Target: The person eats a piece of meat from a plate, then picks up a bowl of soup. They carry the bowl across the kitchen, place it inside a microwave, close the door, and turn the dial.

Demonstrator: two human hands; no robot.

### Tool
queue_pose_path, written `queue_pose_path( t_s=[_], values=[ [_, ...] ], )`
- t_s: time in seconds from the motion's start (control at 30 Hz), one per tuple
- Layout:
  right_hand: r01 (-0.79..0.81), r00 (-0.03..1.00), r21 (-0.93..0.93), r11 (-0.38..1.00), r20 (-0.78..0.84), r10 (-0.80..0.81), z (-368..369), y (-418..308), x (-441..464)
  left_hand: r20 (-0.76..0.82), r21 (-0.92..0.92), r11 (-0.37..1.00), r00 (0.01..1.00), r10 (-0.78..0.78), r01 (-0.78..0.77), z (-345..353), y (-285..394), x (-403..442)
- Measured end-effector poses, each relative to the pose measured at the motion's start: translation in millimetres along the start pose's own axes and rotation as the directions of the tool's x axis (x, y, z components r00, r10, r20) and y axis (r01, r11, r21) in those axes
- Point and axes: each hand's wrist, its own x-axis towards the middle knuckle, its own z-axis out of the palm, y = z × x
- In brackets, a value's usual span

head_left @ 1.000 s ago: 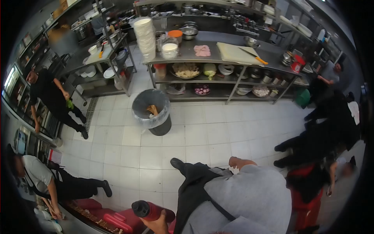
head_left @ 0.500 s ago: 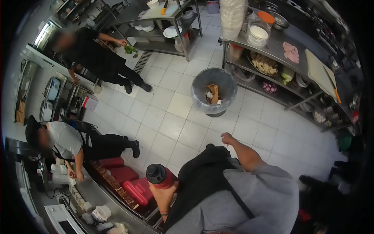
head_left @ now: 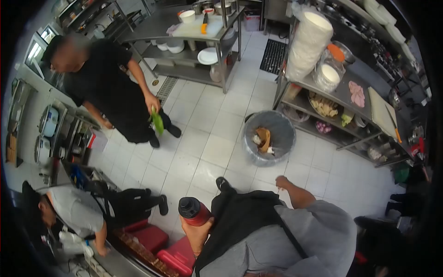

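A red bottle with a black lid (head_left: 195, 211) stands upright in my left hand (head_left: 197, 233), whose fingers wrap round its lower part beside my black apron. My right hand (head_left: 282, 182) hangs on the other side of my body, below the lined trash bin (head_left: 269, 138), touching nothing that I can see. Its fingers look curled, but they are too small to make out clearly. Brown and white scraps lie inside the bin.
At the left a person in black (head_left: 106, 87) holds green leaves (head_left: 157, 122). A person in a grey shirt (head_left: 78, 210) leans over a counter by red containers (head_left: 148, 237). Steel shelving with a cutting board (head_left: 384, 121) and knife stands at the right; a black mat (head_left: 273, 56) lies behind.
The view has swung left and forward. The person in black has come closer with the leaves. The bottle stays in my left hand, and the bin now appears further right.
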Motion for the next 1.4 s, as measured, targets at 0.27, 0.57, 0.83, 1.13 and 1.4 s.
queue_pose_path(
  t_s=[0.27,0.57,0.83,1.13,1.4],
  values=[
    [-0.158,0.974,0.667,0.728,-0.018,0.227,-1.7,-47.1,-49.7,0.241,0.164,0.971,0.962,0.129,-0.172,0.2,44.3,166.7],
    [-0.065,0.959,0.693,0.718,-0.155,0.235,-58.2,-126.9,-28.7,0.347,0.11,0.973,0.925,0.153,-0.202,57.4,95.5,288.1],
    [0.037,0.994,0.74,0.671,-0.097,0.052,-188.4,-187.7,39.5,0.246,0.142,0.963,0.951,0.189,-0.228,120.8,141.4,393.8],
    [0.31,0.847,0.405,0.86,-0.528,-0.057,-275.7,-246.8,116.9,0.24,0.168,0.945,0.941,0.238,-0.282,183.5,184.8,495.4],
    [0.029,0.795,0.298,0.954,-0.585,0.158,-311.4,-281.6,147.0,0.503,0.278,0.925,0.86,0.089,-0.259,226.9,180.6,617.6]
  ],
)
